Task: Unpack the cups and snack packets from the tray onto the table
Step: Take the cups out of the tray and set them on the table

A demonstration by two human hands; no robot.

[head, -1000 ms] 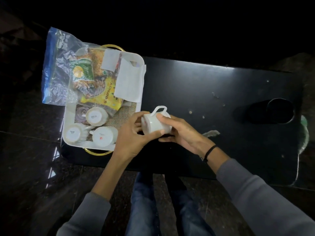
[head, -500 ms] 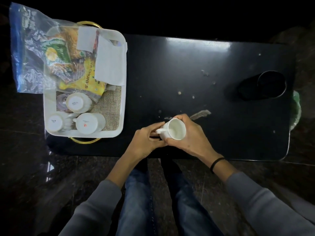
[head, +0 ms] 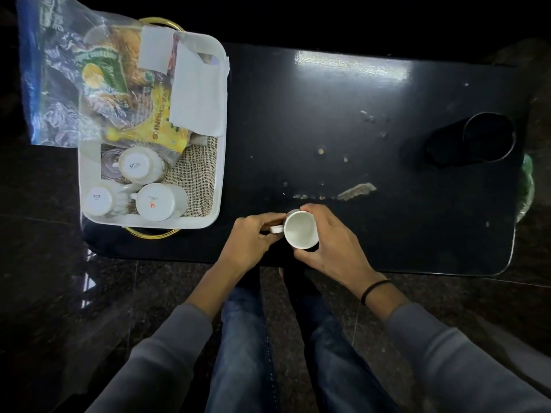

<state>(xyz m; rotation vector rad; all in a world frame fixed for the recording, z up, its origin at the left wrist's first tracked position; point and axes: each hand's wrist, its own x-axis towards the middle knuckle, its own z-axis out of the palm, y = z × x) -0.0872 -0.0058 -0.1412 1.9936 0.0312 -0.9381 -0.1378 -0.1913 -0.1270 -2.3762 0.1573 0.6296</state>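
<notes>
A white cup (head: 300, 229) stands upright, mouth up, near the front edge of the black table (head: 343, 120). My right hand (head: 331, 242) wraps its body and my left hand (head: 253, 238) pinches its handle. The white tray (head: 222, 162) sits at the table's left end. In its near part three white cups (head: 138, 166) (head: 100, 199) (head: 158, 202) stand upside down. Behind them lie a yellow snack packet (head: 155, 129), a green and orange packet (head: 103, 76) and white paper napkins (head: 198, 93).
A clear plastic bag with a blue edge (head: 44, 70) hangs over the tray's far left side. A round cup-holder hole (head: 489, 135) is cut into the table's right end. Crumbs and a scuffed patch (head: 356, 190) mark the tabletop. My knees are under the front edge.
The cup was held on its side a second ago; it has been turned mouth up and lowered near the table's front edge. Both hands stay on it.
</notes>
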